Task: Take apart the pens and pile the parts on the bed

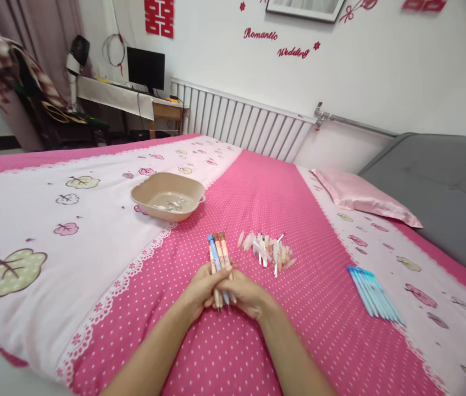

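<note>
Several pens (215, 250), one with a blue barrel and others cream with brown ends, stand in a bundle between my hands. My left hand (202, 286) is closed around them from the left side. From the right, my right hand (243, 290) closes on the same bundle, its thumb by the left thumb. Just beyond the right hand lies a loose pile of small pale pink and white pen parts (270, 250) on the bedspread. Farther right, a row of light-blue pens (375, 294) lies side by side.
A beige plastic basin (142, 201) with small clear pieces in it rests on the pink and white bedspread (109, 335). At the right are a pink pillow (365, 192) and a grey headboard (434, 187). A desk with a monitor (146, 69) stands beyond the bed.
</note>
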`<state>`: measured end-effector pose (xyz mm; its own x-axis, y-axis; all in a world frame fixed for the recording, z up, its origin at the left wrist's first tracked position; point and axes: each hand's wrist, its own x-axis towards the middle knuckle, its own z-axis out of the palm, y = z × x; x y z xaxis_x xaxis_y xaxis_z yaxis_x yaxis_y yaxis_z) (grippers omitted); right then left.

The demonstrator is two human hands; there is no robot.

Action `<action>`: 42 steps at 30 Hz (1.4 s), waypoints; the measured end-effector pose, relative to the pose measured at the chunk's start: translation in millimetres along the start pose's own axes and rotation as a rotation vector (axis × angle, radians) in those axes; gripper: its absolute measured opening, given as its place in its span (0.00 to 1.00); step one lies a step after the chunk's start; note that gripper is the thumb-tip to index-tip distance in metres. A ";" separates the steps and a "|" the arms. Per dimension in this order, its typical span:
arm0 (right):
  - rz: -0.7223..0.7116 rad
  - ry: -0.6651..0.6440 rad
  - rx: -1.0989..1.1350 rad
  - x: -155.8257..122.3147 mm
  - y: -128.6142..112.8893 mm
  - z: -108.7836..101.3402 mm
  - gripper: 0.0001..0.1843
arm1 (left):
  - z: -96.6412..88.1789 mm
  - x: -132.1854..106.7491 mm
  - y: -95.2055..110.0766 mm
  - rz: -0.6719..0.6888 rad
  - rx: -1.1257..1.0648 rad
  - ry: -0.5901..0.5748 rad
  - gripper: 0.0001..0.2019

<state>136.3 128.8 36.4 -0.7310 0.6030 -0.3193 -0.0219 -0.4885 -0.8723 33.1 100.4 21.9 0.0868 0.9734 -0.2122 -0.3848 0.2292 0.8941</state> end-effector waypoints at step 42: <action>-0.351 0.707 -0.566 -25.4 -25.9 -83.1 0.23 | 14.1 -17.9 0.2 -0.434 -0.223 -0.298 0.09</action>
<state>212.1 178.5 36.4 -0.1629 0.9866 0.0058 0.3055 0.0560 -0.9505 44.5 83.1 31.5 0.5231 0.7570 -0.3915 -0.4383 0.6330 0.6381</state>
